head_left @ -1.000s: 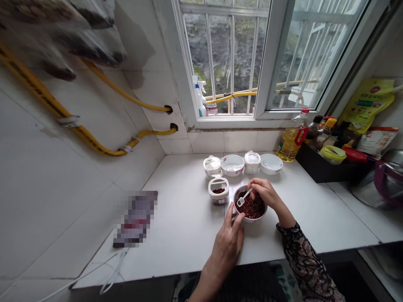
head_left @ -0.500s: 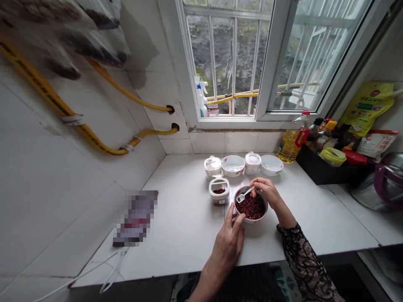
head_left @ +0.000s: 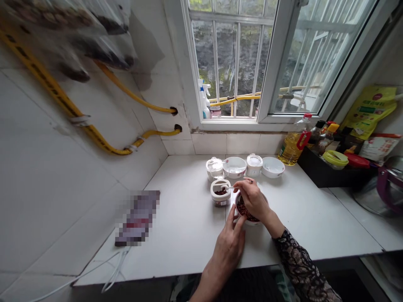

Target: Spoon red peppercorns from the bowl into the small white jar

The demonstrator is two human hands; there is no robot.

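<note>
My right hand (head_left: 255, 201) is closed on the handle of a small white spoon (head_left: 229, 187). The spoon's scoop end is over the mouth of a clear jar (head_left: 221, 203) with a pale rim, which has dark red bits in it. Below my right hand stands a bowl (head_left: 252, 223) of dark red dried pieces that look like Sichuan peppercorns (head_left: 244, 209), partly hidden by that hand. My left hand (head_left: 228, 245) grips the bowl's near left side, thumb and fingers at its rim.
Behind the jar stand two white lidded jars (head_left: 253, 165) and two white bowls (head_left: 273, 167). An oil bottle (head_left: 291, 147) and a black box (head_left: 324, 173) of seasonings are at the right, beside a pot (head_left: 374, 188). A blurred packet (head_left: 138, 218) with a white cord lies left.
My right hand has carried the spoon left from above the bowl to the jar's mouth. My left hand stays on the bowl. The view has shifted slightly.
</note>
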